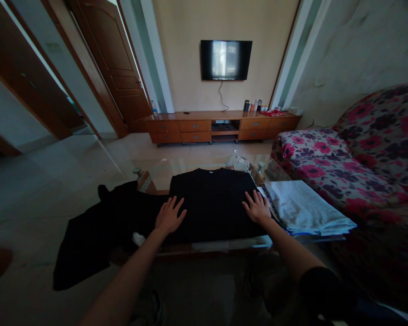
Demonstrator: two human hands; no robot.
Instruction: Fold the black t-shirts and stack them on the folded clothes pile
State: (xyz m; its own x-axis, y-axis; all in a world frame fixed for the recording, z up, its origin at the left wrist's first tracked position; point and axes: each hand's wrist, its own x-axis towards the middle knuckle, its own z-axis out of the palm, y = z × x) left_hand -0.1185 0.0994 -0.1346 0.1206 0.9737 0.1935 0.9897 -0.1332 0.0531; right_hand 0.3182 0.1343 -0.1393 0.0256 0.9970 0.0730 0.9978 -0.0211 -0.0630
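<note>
A black T-shirt (214, 206) lies spread on the glass-topped coffee table (163, 172), its neckline at the far side and its outline squared off. My left hand (170, 215) rests flat on its left part with fingers spread. On its right edge lies my right hand (256, 207), palm down, fingers apart. Left of the shirt, more black clothing (98, 226) sits in a loose heap that hangs over the table's end. Close to my right hand is a stack of folded clothes with a light grey garment (302, 206) on top.
A sofa with a flowered cover (319, 163) stands on the right. Beyond the table runs a low wooden TV cabinet (195, 129) with bottles and cans on it, below a wall-mounted television (226, 60). A wooden door (112, 59) is at the back left.
</note>
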